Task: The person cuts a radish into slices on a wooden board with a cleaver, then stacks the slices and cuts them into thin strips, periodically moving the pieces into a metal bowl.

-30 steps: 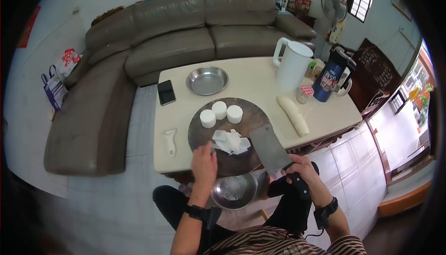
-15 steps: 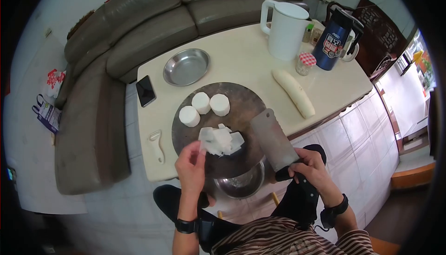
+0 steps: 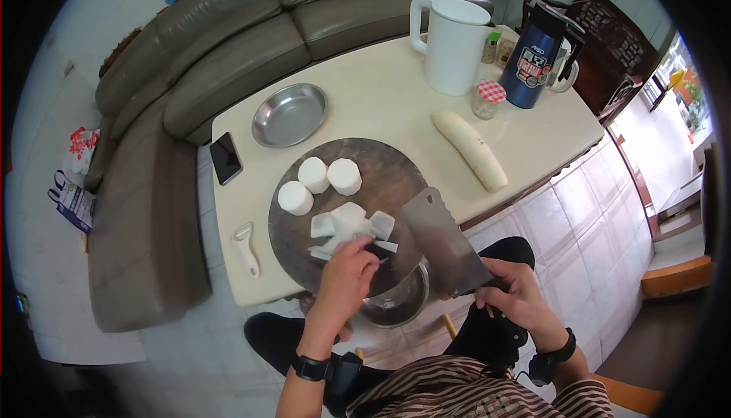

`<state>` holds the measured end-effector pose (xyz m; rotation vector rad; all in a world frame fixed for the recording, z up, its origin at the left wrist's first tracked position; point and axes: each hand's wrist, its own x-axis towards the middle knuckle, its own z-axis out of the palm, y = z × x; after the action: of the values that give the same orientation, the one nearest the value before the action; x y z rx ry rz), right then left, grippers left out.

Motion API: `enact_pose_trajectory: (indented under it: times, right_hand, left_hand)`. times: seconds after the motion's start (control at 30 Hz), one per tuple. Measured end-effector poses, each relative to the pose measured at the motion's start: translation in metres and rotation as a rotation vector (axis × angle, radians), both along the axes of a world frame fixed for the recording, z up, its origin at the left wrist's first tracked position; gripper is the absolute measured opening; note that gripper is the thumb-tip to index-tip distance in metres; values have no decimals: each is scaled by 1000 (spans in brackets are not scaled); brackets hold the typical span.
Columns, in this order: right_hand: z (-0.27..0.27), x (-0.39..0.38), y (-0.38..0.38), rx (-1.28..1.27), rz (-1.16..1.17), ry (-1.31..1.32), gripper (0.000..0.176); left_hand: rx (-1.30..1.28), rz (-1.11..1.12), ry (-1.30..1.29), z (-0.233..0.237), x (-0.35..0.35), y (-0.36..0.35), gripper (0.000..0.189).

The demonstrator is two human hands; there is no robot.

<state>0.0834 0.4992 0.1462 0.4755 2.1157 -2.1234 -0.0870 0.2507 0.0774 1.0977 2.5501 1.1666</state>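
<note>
My right hand (image 3: pixel 512 294) grips the black handle of a cleaver (image 3: pixel 443 239), whose blade lies tilted over the near right rim of a round dark cutting board (image 3: pixel 396 170). My left hand (image 3: pixel 346 275) rests with curled fingers on a pile of white radish slices (image 3: pixel 346 228) at the board's near side. Three round white radish chunks (image 3: pixel 318 177) stand at the board's far left. Just below the board's near edge, under the table edge, sits a steel bowl (image 3: pixel 396 304).
On the cream table (image 3: pixel 381 98) are an empty steel dish (image 3: pixel 289 114), a phone (image 3: pixel 226 158), a white peeler (image 3: pixel 247 249), a whole peeled radish (image 3: pixel 470 149), a white jug (image 3: pixel 450 35), a small jar (image 3: pixel 487 99) and a blue flask (image 3: pixel 537 56). A brown sofa (image 3: pixel 228 45) stands behind.
My left hand has moved from the board's near left edge onto the slice pile. The cleaver stays held at the right. The view has tipped downward and shifted.
</note>
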Motion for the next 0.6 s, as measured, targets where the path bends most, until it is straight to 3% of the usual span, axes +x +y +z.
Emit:
enact_pose_trajectory:
  times: [0.2,0.33,0.4,0.43,0.6]
  right_hand:
    - [-3,4,-2,-20,-59,-1,45]
    - [3,5,-8,-15,-36,64,42]
    - [4,4,-10,-8,-35,57,42]
    - [4,5,-11,1,-40,49,42]
    - [0,6,-12,-16,-53,55,48]
  left_hand:
    - [143,175,39,-10,-22,13,10]
    - [149,151,-93,-3,2,12,12]
    - [123,-36,-48,-6,21,16,12]
    - [92,-93,99,-5,25,20,11]
    - [174,1,149,-20,13,29,9]
